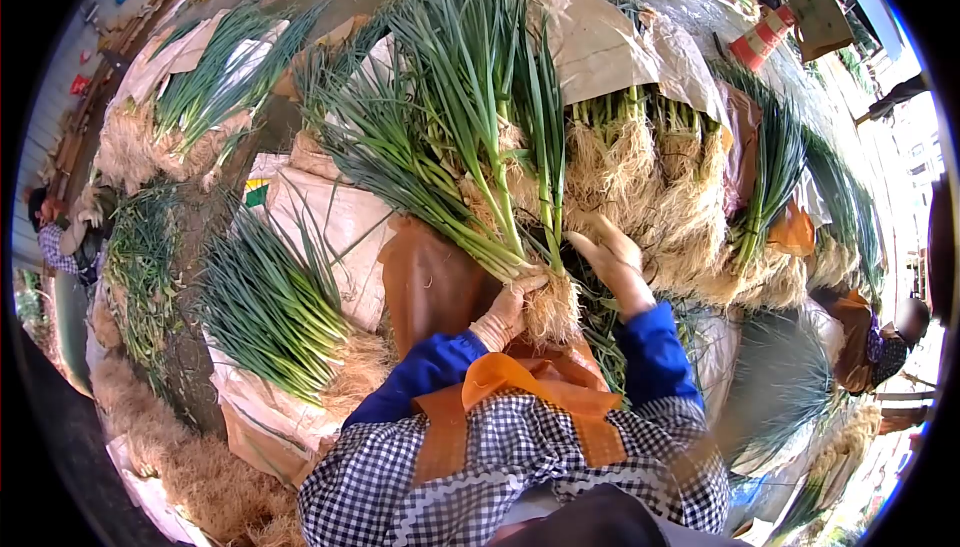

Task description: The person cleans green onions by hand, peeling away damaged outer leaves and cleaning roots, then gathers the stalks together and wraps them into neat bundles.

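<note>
My left hand (502,315) is closed around a small bunch of green onions (508,227), just above their pale roots. The long leaves point away from me, and the root tuft (551,309) hangs down at my front. My right hand (612,255) is beside the stalks on the right, its thumb and fingers apart, with nothing seen in it. Beyond it lies a large pile of green onions (640,162) with shaggy roots, partly covered by a tan sheet (590,42). An orange apron (430,277) covers my lap.
To the left, a laid-out bundle of green onions (275,312) rests on pale sacking (325,212). More bundles (225,82) lie farther left. Root trimmings (190,467) heap at lower left. Co-workers (865,342) sit at the right and far left. A red-and-white cone (763,39) stands behind.
</note>
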Motion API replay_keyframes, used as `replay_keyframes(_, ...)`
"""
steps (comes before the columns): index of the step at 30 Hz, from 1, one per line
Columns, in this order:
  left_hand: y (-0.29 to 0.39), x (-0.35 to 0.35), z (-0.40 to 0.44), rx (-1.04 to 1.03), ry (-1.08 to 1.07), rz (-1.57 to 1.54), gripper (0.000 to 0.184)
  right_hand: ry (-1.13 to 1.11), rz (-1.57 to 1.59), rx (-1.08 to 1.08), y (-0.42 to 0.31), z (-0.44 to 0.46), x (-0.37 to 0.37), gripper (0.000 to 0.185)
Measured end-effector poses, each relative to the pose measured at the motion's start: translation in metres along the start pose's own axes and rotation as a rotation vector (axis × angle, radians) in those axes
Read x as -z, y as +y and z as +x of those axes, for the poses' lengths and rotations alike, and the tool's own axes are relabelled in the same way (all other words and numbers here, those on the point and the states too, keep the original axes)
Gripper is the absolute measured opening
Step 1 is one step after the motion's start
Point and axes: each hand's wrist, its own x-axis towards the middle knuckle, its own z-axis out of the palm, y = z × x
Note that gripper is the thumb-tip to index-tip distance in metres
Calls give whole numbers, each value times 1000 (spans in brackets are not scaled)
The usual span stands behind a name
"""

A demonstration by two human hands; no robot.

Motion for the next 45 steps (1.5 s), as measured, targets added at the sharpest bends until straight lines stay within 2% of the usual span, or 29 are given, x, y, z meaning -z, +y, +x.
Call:
replay_keyframes(2, 2, -5, -6, 48, -26, -62, 25, -157, -233, 23, -22, 42, -30, 41)
replay_keyframes(3, 5, -10, -9, 85, -66, -126, 21, -155, -27, 60, 22, 66, -71, 36)
replay_keyframes(4, 8, -14, -13, 73, -67, -122, 21, -163, 178, 97, 7, 79, -83, 33)
replay_keyframes(6, 10, -24, -22, 9, -148, -93, 21, -345, 807, -320, -1, 77, -78, 30)
replay_keyframes(9, 1, -7, -15, 66, -183, -139, 20, -147, 936, -187, -18, 51, -76, 23)
replay_keyframes(11, 1, -14, -17, 86, -148, -97, 18, 21, 419, -24, 8, 48, -89, 14)
replay_keyframes(13, -3, -18, -17, -9, -41, -144, 18, -114, 951, -372, 26, 21, -90, 15)
replay_keyframes(14, -3, -5, -11, -67, -150, -173, 19, -178, 592, -87, 37, 5, -75, 15)
replay_keyframes(15, -1, 8, -6, 6, -178, -227, 23, -236, 226, 195, 50, -9, -52, 15)
replay_keyframes(17, 11, -3, -12, -66, -126, -109, 26, -478, 454, -145, 67, -36, -3, 19)
replay_keyframes(18, 13, -4, -13, -68, -123, -116, 31, -362, 144, -56, 93, -35, 5, 20)
replay_keyframes(21, 9, -4, -8, -83, -140, -62, 33, -29, 174, -72, 89, -14, -1, 21)
replay_keyframes(22, 5, -1, -7, -157, 10, -18, 34, -203, 282, -315, 20, 0, 9, 28)
replay_keyframes(23, 6, 2, -4, -10, -94, -129, 31, -255, 399, -254, -7, 14, 0, 33)
replay_keyframes(24, 6, 5, -6, 10, -89, -100, 31, -333, 418, -86, 1, 32, -25, 34)
replay_keyframes(25, 9, 6, -6, 25, -92, -69, 30, -342, 549, -150, 16, 54, -60, 33)
replay_keyframes(26, 9, 12, -4, 18, -94, -64, 30, -540, 556, -259, -14, 63, -50, 24)
replay_keyframes(29, 12, 10, -14, -105, -133, 3, 27, -734, 845, -377, -17, 77, -62, 19)
replay_keyframes(31, 15, -7, -35, -149, -128, -101, 24, -419, 990, -243, 3, 70, -98, 15)
replay_keyframes(32, 18, 3, -29, -11, -205, -230, 21, -242, 884, -189, 6, 63, -103, 14)
replay_keyframes(34, 10, 16, -23, -37, -140, -152, 24, 54, 522, -177, 0, 42, -102, 14)
replay_keyframes(35, 4, 15, -17, -65, -81, -185, 26, 87, 1057, -230, -9, 30, -98, 15)
replay_keyframes(37, 4, 18, -12, -73, -95, -158, 27, -41, 779, -253, 0, -2, -81, 14)
replay_keyframes(38, 5, 19, -12, -89, -107, -139, 27, -105, 864, -290, 25, -18, -72, 14)
replay_keyframes(40, 8, 7, -17, -98, -58, -154, 28, -160, 701, -334, 61, -57, -35, 18)
replay_keyframes(41, 7, 3, -17, -111, -12, -166, 29, -152, 455, -338, 59, -73, -7, 20)
replay_keyframes(42, -4, 29, -8, -124, -104, -49, 29, -123, 541, -420, 60, -82, 11, 22)
replay_keyframes(43, -2, 33, -3, -27, -192, -193, 28, -86, 635, -501, 64, -88, 23, 23)
replay_keyframes(45, -1, 15, -3, -69, 20, -136, 28, -203, 438, -525, 100, -89, 33, 31)
